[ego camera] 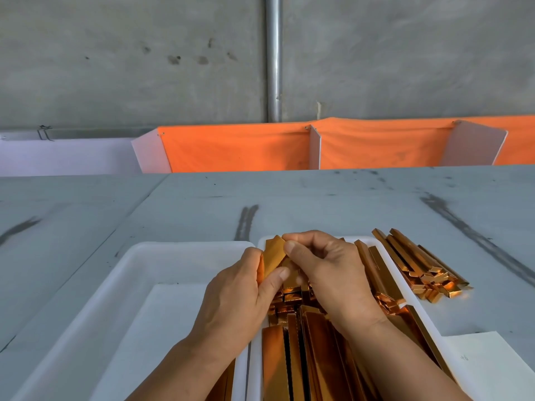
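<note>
Both hands (289, 273) pinch gold strip (273, 254), long axis tilted up-right

Strip pile (419, 264) right of tray (257, 360), on table (318, 198).

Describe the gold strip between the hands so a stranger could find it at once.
On the grey table, find the right-hand white tray, filled with copper-gold strips. Over its far end, the left hand and right hand pinch one strip; it alone is raised, not lying in the heap.
</note>
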